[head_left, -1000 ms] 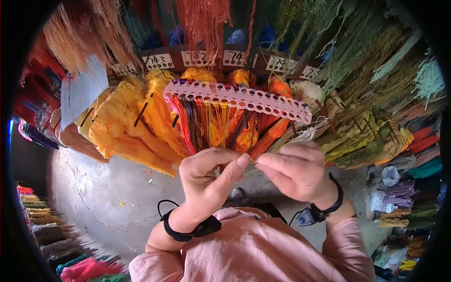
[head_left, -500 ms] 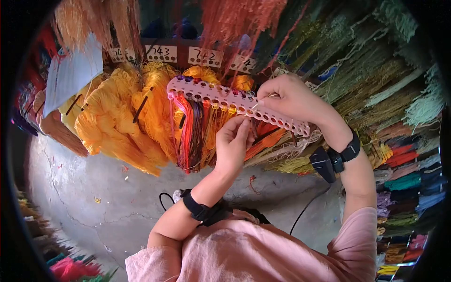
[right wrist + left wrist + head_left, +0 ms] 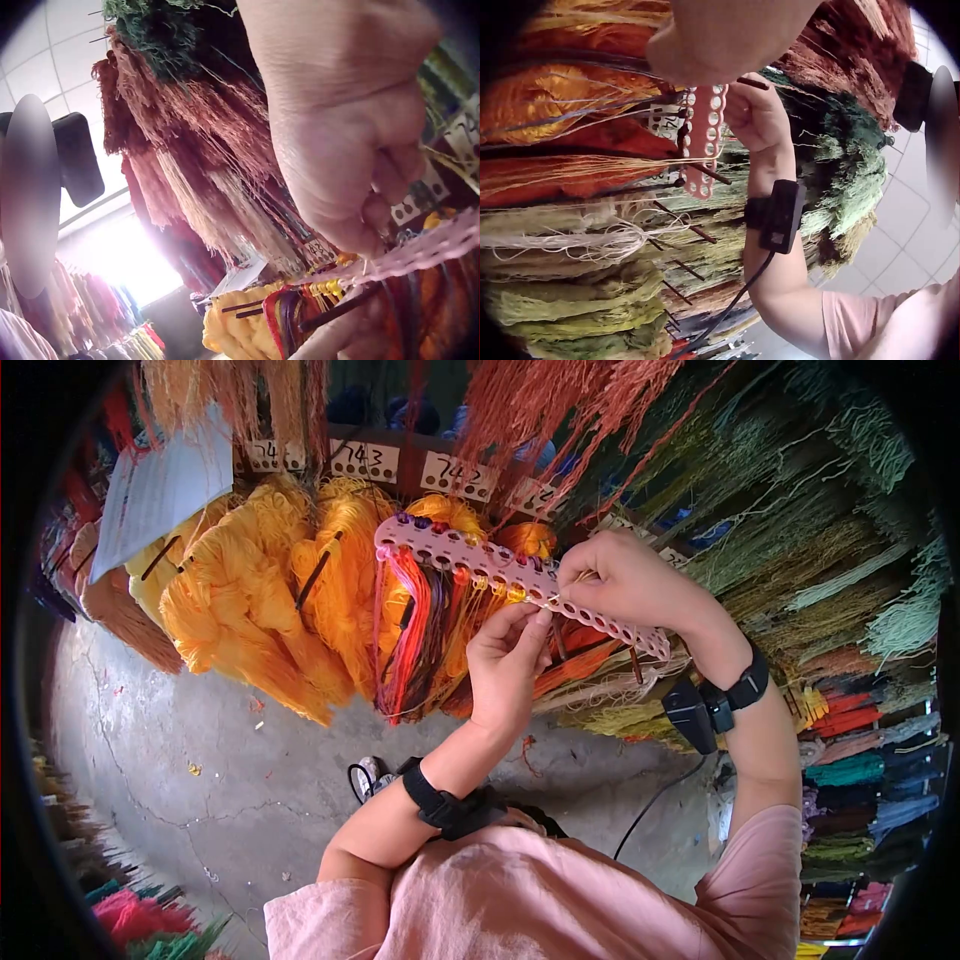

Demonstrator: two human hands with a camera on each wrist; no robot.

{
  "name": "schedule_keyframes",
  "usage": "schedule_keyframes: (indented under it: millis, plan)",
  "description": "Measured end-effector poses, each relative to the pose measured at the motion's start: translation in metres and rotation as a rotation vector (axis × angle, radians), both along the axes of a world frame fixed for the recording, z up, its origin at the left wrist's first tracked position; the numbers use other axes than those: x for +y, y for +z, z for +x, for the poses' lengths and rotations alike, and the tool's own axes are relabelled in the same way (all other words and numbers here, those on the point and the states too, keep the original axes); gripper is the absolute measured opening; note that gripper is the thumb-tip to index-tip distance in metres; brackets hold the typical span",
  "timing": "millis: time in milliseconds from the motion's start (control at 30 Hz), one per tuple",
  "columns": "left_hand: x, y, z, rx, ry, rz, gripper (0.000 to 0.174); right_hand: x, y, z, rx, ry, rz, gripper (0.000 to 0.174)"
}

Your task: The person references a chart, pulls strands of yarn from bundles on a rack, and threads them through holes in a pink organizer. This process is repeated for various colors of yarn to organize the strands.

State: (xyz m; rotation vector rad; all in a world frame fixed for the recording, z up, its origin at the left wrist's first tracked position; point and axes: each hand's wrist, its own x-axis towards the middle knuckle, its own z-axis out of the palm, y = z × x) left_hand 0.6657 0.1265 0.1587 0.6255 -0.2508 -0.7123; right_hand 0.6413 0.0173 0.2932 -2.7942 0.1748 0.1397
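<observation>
A pink strip with rows of holes [image 3: 480, 556] slants across the hanging skeins in the head view, with red, purple and yellow threads looped through its left part. My left hand [image 3: 505, 670] pinches at the strip's lower edge from below, thumb and index finger together. Above it my right hand [image 3: 620, 582], fingers curled, pinches a thin pale thread against the holes. In the right wrist view the right hand [image 3: 345, 142] covers part of the strip [image 3: 427, 251], and the left fingers [image 3: 337, 334] lie below. The left wrist view shows pale yellow threads [image 3: 630, 163] running to the strip [image 3: 703, 135].
Orange and yellow skeins [image 3: 240, 600] hang on dark pegs at the left, under numbered labels [image 3: 363, 461]. A white sheet [image 3: 165, 490] hangs at the upper left. Green skeins [image 3: 800, 550] fill the right side. Grey floor [image 3: 250, 780] shows below.
Over the last second my right hand has risen from beside the left hand to the strip, and my left hand has moved up to its lower edge. The view has shifted since.
</observation>
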Motion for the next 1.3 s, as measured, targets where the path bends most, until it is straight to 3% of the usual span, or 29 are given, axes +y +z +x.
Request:
schedule_keyframes:
  millis: [233, 367, 467, 533, 600, 700, 800, 833, 867, 933, 1067, 1200, 1300]
  plan:
    - [0.006, -0.002, -0.001, 0.017, -0.058, -0.015, 0.010, -0.007, -0.010, -0.007, -0.025, 0.041, 0.048, 0.007]
    - [0.030, -0.008, -0.005, -0.092, -0.037, -0.109, 0.010, -0.012, -0.013, -0.020, 0.016, -0.101, 0.349, 0.007]
    - [0.050, 0.018, -0.002, -0.053, -0.191, -0.313, 0.009, -0.008, -0.008, -0.033, -0.008, -0.169, 0.575, 0.009]
    - [0.051, 0.019, 0.011, -0.011, -0.401, -0.430, 0.013, -0.007, -0.004, -0.040, -0.028, -0.183, 0.649, 0.013]
    - [0.049, 0.037, 0.021, 0.048, -0.525, -0.337, 0.015, 0.001, 0.008, -0.044, -0.035, -0.163, 0.746, 0.013]
    - [0.039, 0.041, 0.021, -0.138, -0.523, -0.041, 0.014, 0.013, 0.020, -0.047, -0.069, -0.076, 0.831, 0.014]
    - [0.044, 0.042, 0.012, -0.421, -0.366, 0.269, 0.010, 0.012, 0.017, -0.045, -0.083, -0.069, 0.829, 0.015]
    - [0.050, 0.039, 0.008, -0.366, -0.279, 0.247, 0.012, 0.009, 0.014, -0.043, -0.081, -0.086, 0.821, 0.016]
    - [0.055, 0.029, 0.005, -0.347, -0.179, 0.169, 0.013, 0.006, 0.006, -0.041, -0.094, -0.068, 0.789, 0.017]
    - [0.081, 0.005, 0.012, -0.291, -0.196, 0.105, 0.011, -0.003, -0.012, -0.036, -0.122, -0.032, 0.728, 0.020]
    - [0.154, -0.053, 0.029, 0.073, -0.372, 0.000, 0.020, -0.008, -0.023, -0.035, -0.075, -0.008, 0.371, 0.034]
    - [0.245, -0.145, 0.047, 0.386, -0.349, -0.095, 0.022, -0.012, -0.027, -0.035, -0.094, -0.006, 0.370, 0.036]
    - [0.313, -0.206, 0.050, 0.431, -0.273, 0.280, 0.020, -0.010, -0.021, -0.031, -0.030, -0.084, 0.455, 0.037]
